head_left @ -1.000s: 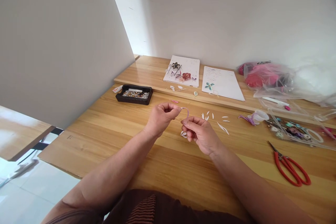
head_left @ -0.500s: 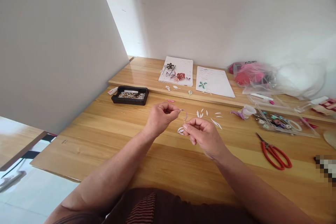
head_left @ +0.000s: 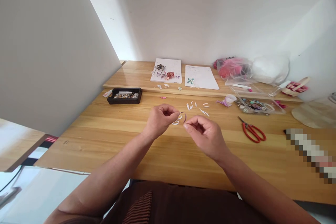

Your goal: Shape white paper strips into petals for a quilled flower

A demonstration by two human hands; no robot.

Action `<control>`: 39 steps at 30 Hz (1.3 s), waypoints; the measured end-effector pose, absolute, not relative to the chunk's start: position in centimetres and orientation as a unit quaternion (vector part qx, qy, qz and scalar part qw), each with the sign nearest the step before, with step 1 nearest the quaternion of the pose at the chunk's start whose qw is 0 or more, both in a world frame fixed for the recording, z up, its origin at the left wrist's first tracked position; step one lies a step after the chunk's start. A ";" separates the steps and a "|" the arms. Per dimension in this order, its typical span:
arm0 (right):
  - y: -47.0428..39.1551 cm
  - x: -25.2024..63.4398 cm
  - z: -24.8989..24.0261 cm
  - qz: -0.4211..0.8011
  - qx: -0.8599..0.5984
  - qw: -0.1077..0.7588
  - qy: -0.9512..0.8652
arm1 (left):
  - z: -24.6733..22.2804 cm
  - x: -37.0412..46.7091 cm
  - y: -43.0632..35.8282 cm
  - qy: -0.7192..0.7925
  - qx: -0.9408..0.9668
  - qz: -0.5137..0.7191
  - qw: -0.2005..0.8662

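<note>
A thin, curved purple strip (head_left: pixel 185 116) spans the small gap between my two hands. My left hand (head_left: pixel 162 120) pinches its upper end between thumb and forefinger. Thumb and forefinger of my right hand (head_left: pixel 206 136) are closed at the lower end. Just behind my left fingertips, white leaf-shaped loops (head_left: pixel 175 123) lie on the wooden table, partly covered by that hand. Slim white petal-like pieces (head_left: pixel 204 112) are scattered beyond my right hand.
A black tray of beads (head_left: pixel 124 100) stands on the left. Red-handled pliers (head_left: pixel 253 133) lie on the right, near a clear box of small parts (head_left: pixel 258 106) and a purple-threaded spool (head_left: pixel 231 100). Paper sheets (head_left: pixel 201 77) with flower ornaments rest on the raised back ledge.
My view has swung to the right, so the table things appear further left. My right hand sits slightly farther from my left, and the purple strip shows a fuller curve.
</note>
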State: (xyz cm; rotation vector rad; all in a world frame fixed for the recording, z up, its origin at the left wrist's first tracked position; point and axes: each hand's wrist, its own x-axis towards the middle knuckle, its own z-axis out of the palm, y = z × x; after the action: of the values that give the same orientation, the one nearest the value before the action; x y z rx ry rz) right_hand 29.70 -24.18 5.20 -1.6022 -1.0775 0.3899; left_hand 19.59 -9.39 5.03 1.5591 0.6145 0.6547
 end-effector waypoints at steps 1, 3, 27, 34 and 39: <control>-24.7 29.8 5.6 0.128 -0.682 0.542 -0.475 | 5.0 19.3 -9.8 0.264 0.688 0.267 0.621; -25.5 30.0 6.4 0.082 -0.682 0.527 -0.500 | 5.0 18.7 -10.7 0.256 0.704 0.232 0.621; -23.9 31.6 2.4 0.478 -0.523 0.685 -0.172 | 4.0 20.0 -11.9 0.251 0.599 0.258 0.716; -23.1 30.9 1.7 0.473 -0.534 0.682 -0.162 | 3.1 21.8 -10.2 0.286 0.574 0.307 0.703; -23.7 30.9 2.0 0.388 -0.635 0.617 -0.256 | 2.0 22.1 -9.5 0.290 0.595 0.309 0.683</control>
State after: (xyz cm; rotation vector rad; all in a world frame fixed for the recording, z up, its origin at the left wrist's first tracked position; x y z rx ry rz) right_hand 30.89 -23.73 1.99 -1.4613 -0.5896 0.8942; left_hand 22.07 -9.47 1.99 1.3345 0.6513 0.6936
